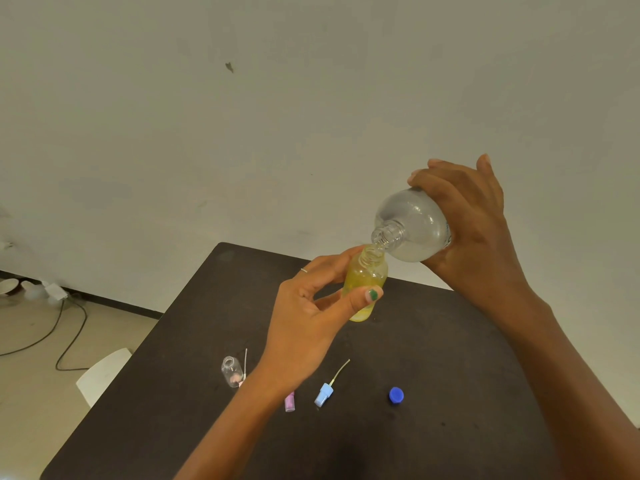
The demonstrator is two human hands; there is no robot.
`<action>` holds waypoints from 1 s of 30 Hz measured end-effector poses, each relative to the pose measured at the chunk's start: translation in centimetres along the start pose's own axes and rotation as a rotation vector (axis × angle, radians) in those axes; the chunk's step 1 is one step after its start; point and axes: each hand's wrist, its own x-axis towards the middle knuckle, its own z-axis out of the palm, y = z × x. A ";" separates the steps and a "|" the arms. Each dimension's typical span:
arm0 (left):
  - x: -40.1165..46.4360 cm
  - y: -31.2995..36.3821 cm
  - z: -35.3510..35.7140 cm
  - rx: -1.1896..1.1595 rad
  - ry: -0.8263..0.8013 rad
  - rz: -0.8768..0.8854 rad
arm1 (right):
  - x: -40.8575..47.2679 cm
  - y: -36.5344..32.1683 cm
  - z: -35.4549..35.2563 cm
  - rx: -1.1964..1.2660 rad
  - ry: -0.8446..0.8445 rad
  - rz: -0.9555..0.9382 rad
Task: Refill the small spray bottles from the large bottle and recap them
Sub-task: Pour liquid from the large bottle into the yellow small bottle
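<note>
My left hand [311, 320] grips a small yellow spray bottle [365, 282] upright above the dark table [433, 358], its neck uncapped. My right hand [474, 223] holds the large clear bottle [412, 226] tipped over, its open mouth touching the yellow bottle's neck. On the table lie a small clear bottle [231, 370] without its cap, a pink spray cap [289, 401] partly behind my left wrist, a light blue spray cap [323, 394] with its thin tube, and a dark blue screw cap [396, 395].
A white chair [104, 374] stands at the table's left edge. Cables [69, 327] and bowls [10, 285] lie on the floor at the far left by the wall. The table's far corner is just behind the bottles.
</note>
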 end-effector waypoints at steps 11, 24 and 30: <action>-0.1 0.0 -0.2 0.000 0.006 -0.001 | 0.0 -0.2 0.2 -0.010 -0.010 0.003; -0.2 0.1 -0.1 -0.005 0.008 -0.013 | 0.0 -0.3 0.0 -0.017 -0.005 -0.007; -0.2 0.1 -0.1 -0.003 0.007 -0.021 | 0.1 -0.2 0.0 -0.023 -0.002 -0.008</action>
